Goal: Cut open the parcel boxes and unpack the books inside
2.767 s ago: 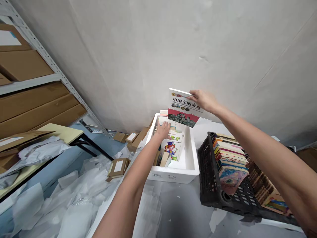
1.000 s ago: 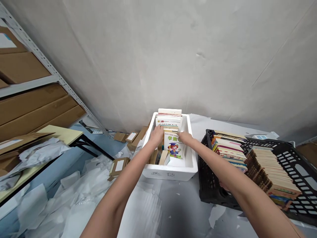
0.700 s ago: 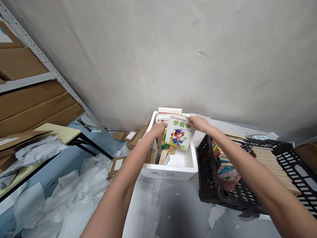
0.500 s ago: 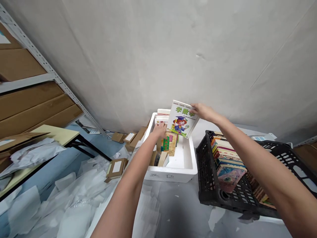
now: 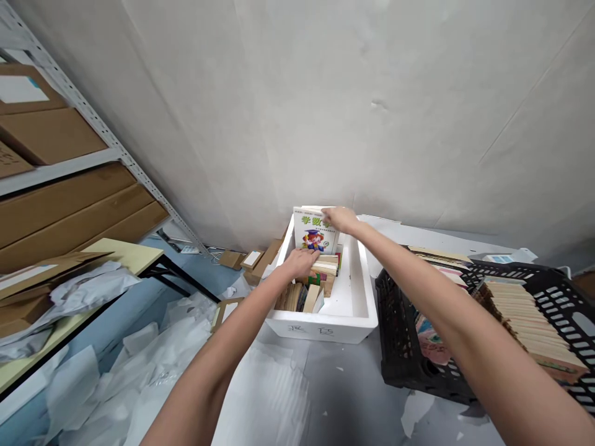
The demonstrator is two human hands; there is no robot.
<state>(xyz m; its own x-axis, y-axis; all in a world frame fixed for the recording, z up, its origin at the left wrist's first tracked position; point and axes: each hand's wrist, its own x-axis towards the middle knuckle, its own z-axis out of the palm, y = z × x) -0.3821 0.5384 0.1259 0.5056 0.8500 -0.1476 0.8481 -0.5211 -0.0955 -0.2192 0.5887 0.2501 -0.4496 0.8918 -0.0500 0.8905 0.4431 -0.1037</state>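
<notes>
A white foam box [image 5: 325, 328] stands in front of me with books in it. My right hand [image 5: 341, 219] grips the top right corner of a white picture book [image 5: 302, 234], which stands upright at the box's far end, its cartoon cover facing me. My left hand [image 5: 302, 262] reaches over the box's left side, fingers bent over the top of several books [image 5: 326, 265] just in front of the picture book; these lean towards me. Part of that hand's grip is hidden. More worn books [image 5: 292, 297] fill the near left part of the box.
A black plastic crate [image 5: 400, 353] with rows of books [image 5: 534, 316] stands on the right. At left are a yellow-topped table [image 5: 125, 257], shelves with cardboard boxes [image 5: 60, 133] and crumpled white packing sheets [image 5: 121, 371]. A grey wall [image 5: 297, 111] rises behind the foam box.
The picture book has moved left and down from above the box into its far end, with my right hand still on it. Books under my left hand now lean towards me.
</notes>
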